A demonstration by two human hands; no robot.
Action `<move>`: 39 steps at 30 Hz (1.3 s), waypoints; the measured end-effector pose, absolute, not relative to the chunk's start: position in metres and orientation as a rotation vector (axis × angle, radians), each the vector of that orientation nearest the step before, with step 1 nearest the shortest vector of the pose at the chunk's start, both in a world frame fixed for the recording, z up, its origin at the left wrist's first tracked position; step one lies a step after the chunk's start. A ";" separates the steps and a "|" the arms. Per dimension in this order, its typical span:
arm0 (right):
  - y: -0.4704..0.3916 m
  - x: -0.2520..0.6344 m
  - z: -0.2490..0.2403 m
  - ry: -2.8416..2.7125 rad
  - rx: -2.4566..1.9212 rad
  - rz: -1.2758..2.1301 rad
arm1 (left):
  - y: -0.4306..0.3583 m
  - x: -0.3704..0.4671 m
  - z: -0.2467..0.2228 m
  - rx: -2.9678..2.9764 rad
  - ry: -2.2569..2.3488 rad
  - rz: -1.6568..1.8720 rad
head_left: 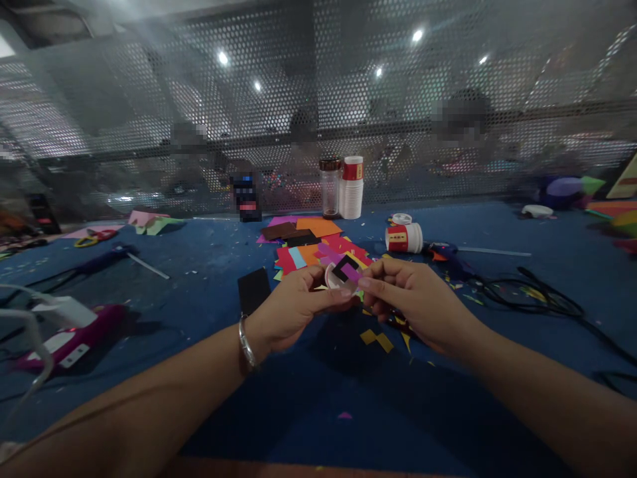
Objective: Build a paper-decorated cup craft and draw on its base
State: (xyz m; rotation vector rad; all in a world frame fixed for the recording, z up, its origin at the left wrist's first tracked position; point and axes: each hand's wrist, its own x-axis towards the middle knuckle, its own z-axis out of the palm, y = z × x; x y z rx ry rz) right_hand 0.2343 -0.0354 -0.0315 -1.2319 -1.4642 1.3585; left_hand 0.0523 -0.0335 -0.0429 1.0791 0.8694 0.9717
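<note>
Over the middle of the table, my left hand (293,302) is closed on a small white paper cup (334,282), thumb along its near side and a finger round its edge. A black strip of paper (340,265) and a purple piece of paper (352,271) lie against the cup's opening. My right hand (405,289) pinches at the cup's right side, by the purple paper; whether its fingertips hold the paper or the rim, I cannot tell. Just beyond the hands lies a heap of coloured paper (318,229). Small yellow scraps (377,340) rest below them on the blue table (298,411).
A clear bottle (330,192) and stacked cups (351,196) stand at the back. A red-and-white cup (403,238) lies near a glue gun (448,255) with a black cable. Another glue gun (107,257), scissors (94,238) and a purple power strip (74,338) are on the left.
</note>
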 end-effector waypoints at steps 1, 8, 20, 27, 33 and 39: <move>-0.035 0.234 -0.032 -1.464 -1.239 1.368 | -0.033 0.052 -0.043 1.083 0.870 0.989; -0.035 0.233 -0.032 -1.392 -1.314 1.449 | -0.031 0.052 -0.044 1.132 0.884 1.017; -0.035 0.234 -0.033 -1.427 -1.305 1.401 | -0.034 0.051 -0.044 1.143 0.889 1.064; -0.033 0.234 -0.034 -1.483 -1.261 1.402 | -0.031 0.051 -0.045 1.059 0.859 1.088; -0.033 0.234 -0.034 -1.475 -1.263 1.404 | -0.028 0.050 -0.045 0.962 0.833 1.132; -0.034 0.234 -0.033 -1.473 -1.264 1.407 | -0.029 0.051 -0.047 0.969 0.839 1.129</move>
